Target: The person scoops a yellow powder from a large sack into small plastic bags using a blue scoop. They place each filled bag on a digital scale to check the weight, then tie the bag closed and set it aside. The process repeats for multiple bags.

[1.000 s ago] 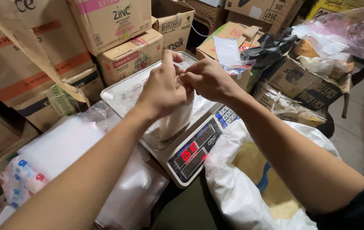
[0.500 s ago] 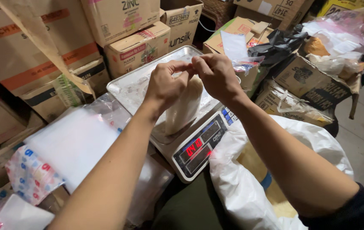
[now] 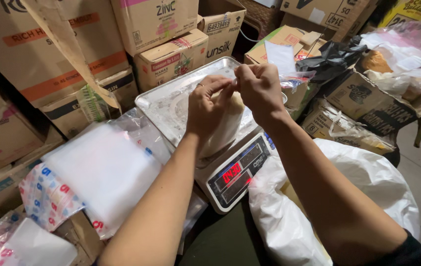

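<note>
Stack of flat bags [image 3: 99, 172]: at nine o'clock from the scale, a slippery pile of clear plastic sleeves with a printed red-and-blue edge, lying slack over cardboard cartons [image 3: 52, 54].
Scale pan [image 3: 163, 111]: a shallow rectangular metal tray, dull and dusted with pale powder, its rim at ten o'clock from the hands.
Left hand [image 3: 208, 108]: fingers pressed together in a pinch on the neck of the filled bag, the palm resting against its side.
Filled bag [image 3: 225, 130]: a small clear plastic pouch, plump with a pale, fine powder, standing upright on the pan at the scene's centre, directly under both hands.
Right hand [image 3: 260, 88]: at one o'clock from the left hand, fingertips closed on the same gathered plastic; the two grips touch.
Doing it well: judging by the pinch, the neck is being closed; gather the film tight and low, just above the powder, and keep the pouch upright so nothing spills.
Scale display [image 3: 237, 172]: at five o'clock from the bag, a sloped panel with glowing red digits.
White sack [image 3: 368, 172]: at four o'clock, a large crinkled plastic sack, open-mouthed and soft.
</note>
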